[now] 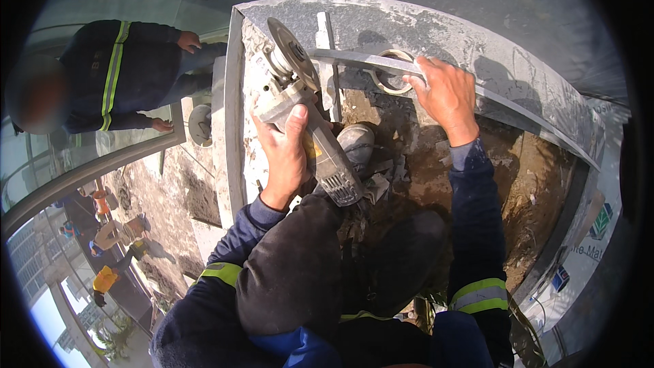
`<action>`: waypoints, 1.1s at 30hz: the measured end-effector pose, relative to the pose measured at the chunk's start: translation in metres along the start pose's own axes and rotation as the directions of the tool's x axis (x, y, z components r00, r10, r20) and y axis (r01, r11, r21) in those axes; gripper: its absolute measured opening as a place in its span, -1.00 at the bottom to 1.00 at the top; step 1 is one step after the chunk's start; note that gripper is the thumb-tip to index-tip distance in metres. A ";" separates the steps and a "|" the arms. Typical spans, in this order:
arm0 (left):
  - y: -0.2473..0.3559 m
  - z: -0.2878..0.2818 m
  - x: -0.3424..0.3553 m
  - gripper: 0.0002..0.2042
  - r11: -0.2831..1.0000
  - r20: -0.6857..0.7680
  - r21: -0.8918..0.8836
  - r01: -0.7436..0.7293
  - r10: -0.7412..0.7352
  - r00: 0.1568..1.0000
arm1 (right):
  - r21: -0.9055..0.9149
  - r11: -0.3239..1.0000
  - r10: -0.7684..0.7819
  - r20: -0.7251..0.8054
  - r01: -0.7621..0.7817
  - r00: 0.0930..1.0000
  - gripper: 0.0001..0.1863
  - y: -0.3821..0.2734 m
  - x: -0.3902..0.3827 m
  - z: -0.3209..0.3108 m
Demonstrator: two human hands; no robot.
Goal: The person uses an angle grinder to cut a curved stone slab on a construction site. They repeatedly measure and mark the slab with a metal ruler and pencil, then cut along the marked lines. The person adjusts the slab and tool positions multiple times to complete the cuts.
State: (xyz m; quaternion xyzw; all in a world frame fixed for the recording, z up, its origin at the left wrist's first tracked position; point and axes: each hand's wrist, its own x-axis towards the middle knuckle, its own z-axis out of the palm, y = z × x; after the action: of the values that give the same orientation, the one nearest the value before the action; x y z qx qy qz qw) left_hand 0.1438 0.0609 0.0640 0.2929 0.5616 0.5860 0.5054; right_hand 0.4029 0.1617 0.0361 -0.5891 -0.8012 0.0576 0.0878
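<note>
My left hand (286,157) is wrapped around the body of a dusty angle grinder (330,157), with the thumb lying on top. The grinder's round disc (293,51) points away from me, close to the left end of a long grey metal strip (504,103). Whether disc and strip touch, I cannot tell. My right hand (446,95) grips that strip near its middle, thumb and fingers closed on its edge. Partly behind the strip is a pale ring (392,85). Left of it, a short flat bar (327,68) lies crosswise, partly under the strip.
A curved grey stone slab (443,31) borders the far side, and a pale ledge (235,109) runs along the left. Broken, rubble-strewn ground (422,129) lies below my hands, beside my shoe (356,146). At upper left appears a person (129,71) in a dark jacket with a reflective band.
</note>
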 end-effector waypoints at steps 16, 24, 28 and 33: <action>-0.001 -0.003 0.000 -0.51 0.999 0.012 0.032 -0.019 0.019 1.000 | -0.011 1.000 -0.004 0.007 0.004 1.000 -0.56 0.001 0.000 0.002; -0.001 -0.005 0.003 -0.52 0.999 0.020 -0.007 -0.034 0.034 0.999 | -0.001 1.000 -0.006 0.007 0.006 1.000 -0.56 0.002 -0.001 0.003; 0.002 -0.005 0.002 -0.51 1.000 0.016 0.004 -0.024 0.024 1.000 | 0.015 1.000 0.008 0.023 -0.008 1.000 -0.52 -0.001 0.000 -0.002; 0.001 -0.007 0.004 -0.49 0.999 0.037 0.023 -0.034 0.033 0.999 | 0.010 1.000 0.007 0.009 -0.007 1.000 -0.52 0.000 0.000 -0.001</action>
State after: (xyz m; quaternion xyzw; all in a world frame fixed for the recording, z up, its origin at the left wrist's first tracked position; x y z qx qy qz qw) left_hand 0.1359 0.0623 0.0625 0.3186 0.5541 0.5823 0.5024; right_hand 0.4033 0.1616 0.0375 -0.5913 -0.7992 0.0646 0.0867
